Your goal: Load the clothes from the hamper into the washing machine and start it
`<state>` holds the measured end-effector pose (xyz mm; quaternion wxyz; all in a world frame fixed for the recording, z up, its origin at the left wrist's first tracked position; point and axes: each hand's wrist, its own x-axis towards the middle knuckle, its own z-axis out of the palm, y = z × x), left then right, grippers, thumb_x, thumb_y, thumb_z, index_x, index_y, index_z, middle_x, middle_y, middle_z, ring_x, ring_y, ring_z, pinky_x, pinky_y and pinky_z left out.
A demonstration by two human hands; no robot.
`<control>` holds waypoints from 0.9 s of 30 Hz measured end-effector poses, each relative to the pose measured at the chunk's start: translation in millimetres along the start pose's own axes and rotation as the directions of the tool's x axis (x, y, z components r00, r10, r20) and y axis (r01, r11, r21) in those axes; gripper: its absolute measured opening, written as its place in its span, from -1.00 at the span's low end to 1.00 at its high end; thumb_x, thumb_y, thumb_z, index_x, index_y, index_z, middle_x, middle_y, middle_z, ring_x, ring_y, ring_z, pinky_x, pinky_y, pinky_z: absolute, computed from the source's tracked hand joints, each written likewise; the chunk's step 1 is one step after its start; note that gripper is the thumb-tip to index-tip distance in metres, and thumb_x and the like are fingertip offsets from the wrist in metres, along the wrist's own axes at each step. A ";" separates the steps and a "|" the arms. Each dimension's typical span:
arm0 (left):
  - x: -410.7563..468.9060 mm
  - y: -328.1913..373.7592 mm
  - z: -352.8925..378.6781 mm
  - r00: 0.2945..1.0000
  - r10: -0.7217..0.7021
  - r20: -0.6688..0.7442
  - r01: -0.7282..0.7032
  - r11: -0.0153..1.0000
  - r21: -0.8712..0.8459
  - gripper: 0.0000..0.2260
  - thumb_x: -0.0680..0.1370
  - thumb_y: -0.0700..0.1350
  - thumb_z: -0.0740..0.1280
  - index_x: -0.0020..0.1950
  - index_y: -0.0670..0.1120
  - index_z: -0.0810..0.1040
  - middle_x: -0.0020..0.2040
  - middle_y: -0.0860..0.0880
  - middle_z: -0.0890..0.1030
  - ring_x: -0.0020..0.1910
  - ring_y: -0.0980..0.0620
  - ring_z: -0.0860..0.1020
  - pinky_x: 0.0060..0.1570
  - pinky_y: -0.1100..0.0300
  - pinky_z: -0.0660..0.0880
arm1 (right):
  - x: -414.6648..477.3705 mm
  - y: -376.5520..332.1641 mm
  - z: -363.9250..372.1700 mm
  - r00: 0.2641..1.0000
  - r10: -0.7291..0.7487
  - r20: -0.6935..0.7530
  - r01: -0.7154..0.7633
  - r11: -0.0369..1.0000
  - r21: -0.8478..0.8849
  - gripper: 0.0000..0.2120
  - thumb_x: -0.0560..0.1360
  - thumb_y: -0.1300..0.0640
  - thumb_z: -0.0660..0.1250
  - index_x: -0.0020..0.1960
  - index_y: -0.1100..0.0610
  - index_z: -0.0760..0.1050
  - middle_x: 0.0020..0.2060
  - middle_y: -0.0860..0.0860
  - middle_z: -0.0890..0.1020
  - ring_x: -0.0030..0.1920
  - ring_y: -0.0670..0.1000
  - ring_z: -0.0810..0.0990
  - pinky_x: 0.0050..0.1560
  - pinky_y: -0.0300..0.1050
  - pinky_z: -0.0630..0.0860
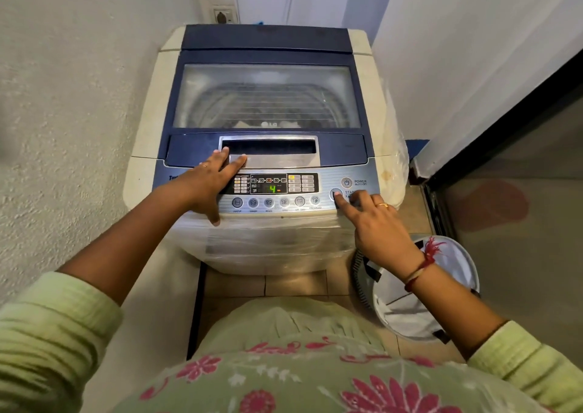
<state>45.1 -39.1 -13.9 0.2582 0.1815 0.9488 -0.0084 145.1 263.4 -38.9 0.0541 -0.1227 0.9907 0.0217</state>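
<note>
Your left hand (pixel 209 182) lies flat on the washing machine (pixel 369 65), which stands in a narrow corner between two white walls. The fingers are straight and spread and grip nothing. Two fingertips reach the silver lid handle (pixel 277 157), and the thumb hangs over the front edge of the control panel (pixel 325 172).

The blue-framed lid (pixel 268 97) is shut. Through its misted window you can see the ribbed drum and pale clothes (pixel 241 124) lying low inside, near the maker's logo. A wall socket (pixel 224 15) sits behind the machine, to its left.

On the panel, the display (pixel 272 188) shows a green 4, above a row of round buttons (pixel 268 202). Clear plastic wrap (pixel 268 242) covers the front of the machine below them.

Further right, your right hand (pixel 378 223) points its index finger out straight, the tip on the start/pause button (pixel 334 193), just below the power button (pixel 346 182). The other fingers are curled under and hold nothing. A gold ring (pixel 383 205) is on one finger, and a red thread (pixel 422 264) is tied round the wrist.

The hamper (pixel 454 264) stands on the tiled floor by the machine's front right corner, below your right forearm, its white lining in view. A dark-framed glass door (pixel 504 191) closes off the right side.
</note>
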 end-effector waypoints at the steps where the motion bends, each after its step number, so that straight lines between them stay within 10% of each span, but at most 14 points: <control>1: 0.1 -0.7 0.8 1.000 -0.002 -0.007 0.002 1.000 -0.008 0.20 0.24 -0.05 0.61 0.54 0.07 -0.27 0.56 -0.10 -0.24 0.55 -0.14 -0.18 0.46 -0.11 0.11 | 0.5 -0.9 -0.6 1.000 0.005 0.002 -0.005 1.000 -0.007 -0.34 0.38 0.29 0.25 0.45 0.04 0.23 0.09 0.12 0.47 0.00 0.15 0.49 -0.18 0.02 0.50; 12: 1.4 -4.3 4.4 1.000 -0.008 -0.015 0.007 0.997 -0.077 0.18 0.25 -0.10 0.60 0.53 0.10 -0.25 0.56 -0.05 -0.26 0.55 -0.11 -0.20 0.46 -0.12 0.09 | 7.4 -4.1 -1.7 0.999 0.011 -0.049 -0.015 0.995 -0.096 -0.42 0.34 0.32 0.29 0.36 0.07 0.39 -0.04 0.11 0.54 -0.12 0.15 0.55 -0.25 0.00 0.50; 19: 0.2 -3.2 -0.2 1.000 -0.007 -0.009 0.006 0.993 -0.118 0.14 0.27 -0.02 0.59 0.54 0.12 -0.21 0.57 -0.04 -0.23 0.55 -0.09 -0.18 0.48 -0.09 0.04 | 20.3 -13.2 -20.3 1.000 0.015 0.010 -0.015 0.997 -0.070 -0.60 0.46 0.28 0.13 0.28 0.10 0.38 0.13 0.08 0.45 0.11 0.13 0.50 0.03 0.01 0.46; 27: -4.3 -0.3 -2.2 0.998 -0.002 -0.065 -0.014 0.970 -0.241 -0.07 0.39 0.08 0.48 0.56 0.10 -0.08 0.58 -0.05 -0.14 0.56 -0.08 -0.11 0.48 -0.03 0.08 | 27.0 7.4 -23.4 0.996 0.051 0.070 -0.069 0.958 0.280 -0.69 0.49 0.15 0.21 0.19 -0.03 0.52 0.07 0.07 0.51 0.10 0.13 0.49 0.09 0.03 0.47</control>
